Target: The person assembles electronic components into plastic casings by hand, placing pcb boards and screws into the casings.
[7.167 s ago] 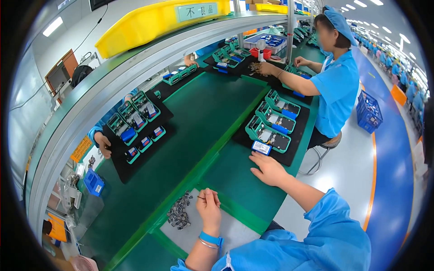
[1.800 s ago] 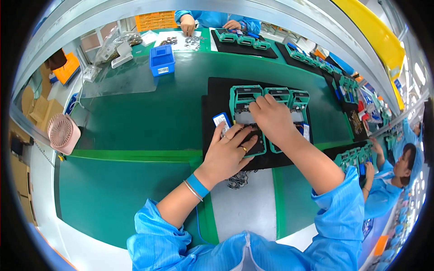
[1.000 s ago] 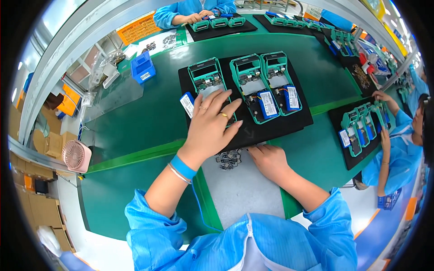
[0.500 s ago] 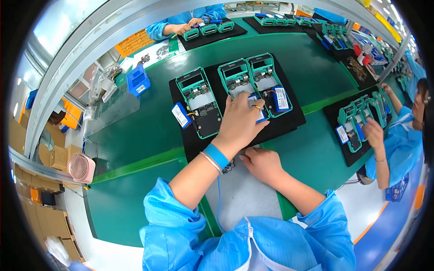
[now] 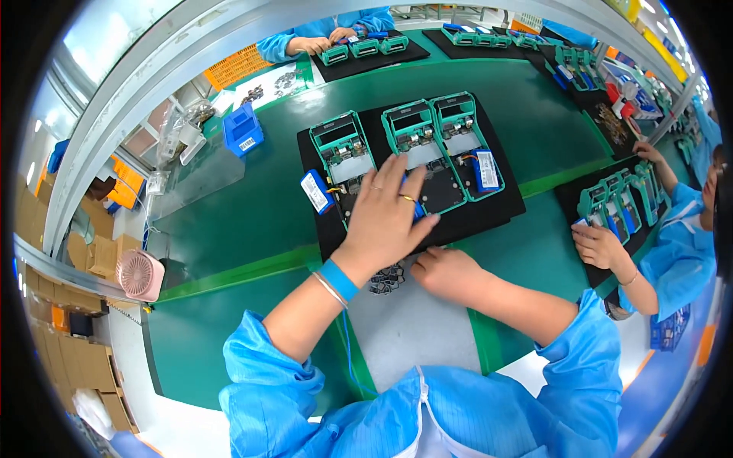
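My left hand (image 5: 382, 217) reaches over the gap between the left and middle green-framed device housings, its fingers curved around a blue battery pack (image 5: 418, 211). Most of that pack is hidden beneath the hand. The middle housing (image 5: 439, 179) lies with its dark inner floor exposed. Another blue pack with a white label (image 5: 486, 171) rests in the right housing (image 5: 460, 130); a third pack (image 5: 315, 191) sits beside the left housing (image 5: 341, 141), joined by wires. Close to the mat's front edge, my right hand (image 5: 447, 273) is closed, its fingertips hidden, beside a pile of small black parts (image 5: 387, 279).
A black mat (image 5: 489, 217) carries the housings on the green bench (image 5: 237, 221). At far left are a blue bin (image 5: 243, 130) and a pink fan (image 5: 140, 275). Co-workers handle similar housings at the right (image 5: 611, 202) and far side (image 5: 363, 47).
My left hand has moved left from the middle housing, and the blue pack there has shifted with it, baring the housing's floor. My right hand stays near the small parts.
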`<state>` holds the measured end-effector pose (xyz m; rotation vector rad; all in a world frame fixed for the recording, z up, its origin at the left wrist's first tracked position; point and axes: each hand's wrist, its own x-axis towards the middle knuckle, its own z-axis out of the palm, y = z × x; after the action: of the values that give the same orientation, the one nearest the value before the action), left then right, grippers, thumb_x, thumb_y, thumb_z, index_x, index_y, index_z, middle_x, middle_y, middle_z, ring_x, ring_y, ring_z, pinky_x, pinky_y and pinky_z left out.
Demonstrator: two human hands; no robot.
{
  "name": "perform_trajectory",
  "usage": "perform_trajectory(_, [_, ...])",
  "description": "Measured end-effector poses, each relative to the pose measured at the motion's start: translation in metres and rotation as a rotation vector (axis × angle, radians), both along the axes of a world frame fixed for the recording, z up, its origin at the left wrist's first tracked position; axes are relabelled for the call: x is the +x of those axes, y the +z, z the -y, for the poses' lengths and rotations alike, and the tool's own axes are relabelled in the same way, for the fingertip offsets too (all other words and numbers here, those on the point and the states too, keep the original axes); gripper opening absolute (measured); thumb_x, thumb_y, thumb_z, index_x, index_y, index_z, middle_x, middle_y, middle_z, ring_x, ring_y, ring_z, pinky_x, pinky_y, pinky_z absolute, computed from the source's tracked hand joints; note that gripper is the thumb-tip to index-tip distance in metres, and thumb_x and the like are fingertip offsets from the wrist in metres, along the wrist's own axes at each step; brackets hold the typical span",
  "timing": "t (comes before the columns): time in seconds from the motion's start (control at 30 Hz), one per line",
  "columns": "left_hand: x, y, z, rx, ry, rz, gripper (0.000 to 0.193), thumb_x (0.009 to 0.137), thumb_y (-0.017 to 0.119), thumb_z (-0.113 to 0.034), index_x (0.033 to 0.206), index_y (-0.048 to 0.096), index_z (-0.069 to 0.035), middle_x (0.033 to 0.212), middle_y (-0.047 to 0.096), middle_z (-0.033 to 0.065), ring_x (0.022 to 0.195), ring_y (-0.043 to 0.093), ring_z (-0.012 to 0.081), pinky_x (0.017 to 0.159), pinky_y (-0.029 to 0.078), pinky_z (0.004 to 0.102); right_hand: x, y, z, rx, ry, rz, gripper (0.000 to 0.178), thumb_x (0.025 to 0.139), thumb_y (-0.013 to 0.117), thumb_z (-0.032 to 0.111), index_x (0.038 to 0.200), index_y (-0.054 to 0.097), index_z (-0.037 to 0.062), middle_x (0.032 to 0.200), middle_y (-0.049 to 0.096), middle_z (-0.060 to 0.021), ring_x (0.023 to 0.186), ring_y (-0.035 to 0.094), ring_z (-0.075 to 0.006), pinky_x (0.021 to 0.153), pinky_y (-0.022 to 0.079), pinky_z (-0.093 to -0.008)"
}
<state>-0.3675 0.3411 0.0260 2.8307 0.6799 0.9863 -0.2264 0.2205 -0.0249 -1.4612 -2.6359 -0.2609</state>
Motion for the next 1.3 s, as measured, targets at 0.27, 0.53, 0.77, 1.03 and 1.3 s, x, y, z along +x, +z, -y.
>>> perform_trajectory(0.27, [0.027,-0.007,-0.007,0.076,0.019,-0.138,0.071,0.080,0.075,-0.044,0.137,0.055,-0.006,0.141,0.047,0.0223,0.143,0.031,0.0400,0.115,0.030,0.0512,0.008,0.036,-0.008,-0.050,0.075,0.047,0.007,0.069,0.063,0.011,0.073,0.064,0.0055,0.077,0.067,-0.0090,0.069,0.069,-0.0230,0.061,0.057,-0.0345])
perform_trajectory(0.53, [0.016,-0.010,-0.017,0.033,-0.021,-0.076,0.065,0.078,0.075,-0.039,0.130,0.059,-0.004,0.139,0.049,0.0176,0.136,0.039,0.0340,0.112,0.035,0.0460,0.053,0.103,-0.068,0.401,-0.072,-0.239,0.012,0.075,0.073,0.006,0.086,0.069,0.0054,0.080,0.059,-0.0048,0.073,0.060,-0.0248,0.062,0.052,-0.0359])
perform_trajectory(0.77, [0.019,-0.017,-0.020,0.014,-0.034,-0.027,0.068,0.079,0.075,-0.038,0.131,0.055,0.001,0.136,0.050,0.0181,0.134,0.042,0.0316,0.110,0.037,0.0423,0.070,0.077,-0.115,0.520,-0.066,0.079,0.016,0.064,0.068,0.011,0.071,0.054,0.0093,0.079,0.050,-0.0036,0.074,0.060,-0.0184,0.057,0.053,-0.0296])
perform_trajectory(1.03, [0.017,-0.015,-0.025,0.004,-0.039,0.004,0.068,0.079,0.076,-0.037,0.131,0.055,0.000,0.137,0.049,0.0160,0.133,0.042,0.0305,0.109,0.038,0.0425,0.065,0.084,-0.126,0.524,-0.058,0.212,0.014,0.064,0.066,0.010,0.072,0.055,0.0092,0.078,0.050,-0.0038,0.075,0.059,-0.0183,0.057,0.052,-0.0290])
perform_trajectory(1.3, [0.016,-0.015,-0.021,0.006,-0.043,0.007,0.066,0.078,0.076,-0.037,0.129,0.058,0.000,0.136,0.049,0.0154,0.133,0.043,0.0298,0.108,0.039,0.0427,0.062,0.094,-0.123,0.484,-0.031,0.300,0.013,0.065,0.065,0.011,0.074,0.055,0.0096,0.078,0.049,-0.0027,0.075,0.057,-0.0172,0.056,0.051,-0.0273])
